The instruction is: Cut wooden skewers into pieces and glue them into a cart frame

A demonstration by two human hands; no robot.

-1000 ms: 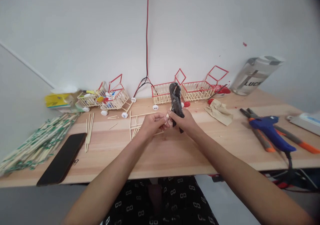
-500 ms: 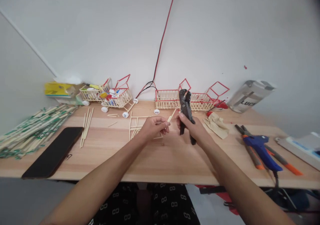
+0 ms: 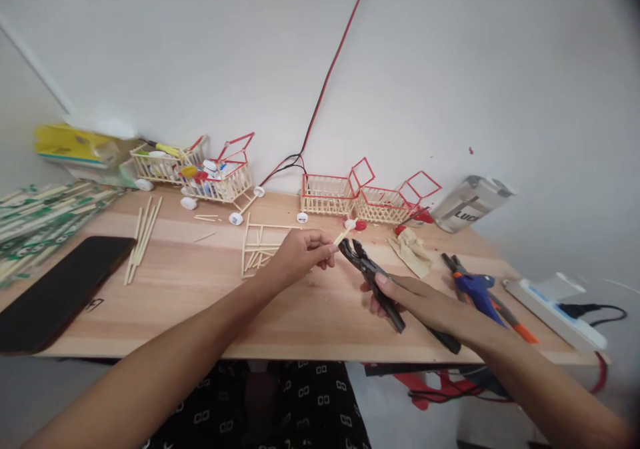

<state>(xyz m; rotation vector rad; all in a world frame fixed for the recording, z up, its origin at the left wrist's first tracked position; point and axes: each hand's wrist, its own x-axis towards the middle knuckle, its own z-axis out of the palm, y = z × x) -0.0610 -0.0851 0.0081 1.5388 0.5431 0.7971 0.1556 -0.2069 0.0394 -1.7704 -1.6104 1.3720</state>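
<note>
Between the fingers of my left hand [image 3: 306, 254] are thin wooden sticks [image 3: 346, 232], their ends pointing up and to the right. My right hand [image 3: 395, 294] is wrapped round the handles of black cutting pliers [image 3: 369, 270]. The pliers' jaws are spread and lie right at the sticks; whether they touch them I cannot tell. Just left of my left hand, a flat frame of glued sticks [image 3: 245, 252] lies on the table, with several short pieces inside it, partly hidden by the hand.
Miniature stick carts [image 3: 327, 196] line the wall. At left are a black phone [image 3: 65, 289], loose sticks [image 3: 143, 242] and wrapped chopsticks [image 3: 45, 229]. At right are a blue glue gun [image 3: 477, 289], a power strip [image 3: 555, 309], crumpled paper [image 3: 413, 252] and a silver pouch [image 3: 470, 202].
My right hand has tipped the pliers from upright to pointing left and brought their jaws to the sticks. My left hand still pinches the sticks. The view has shifted to the right.
</note>
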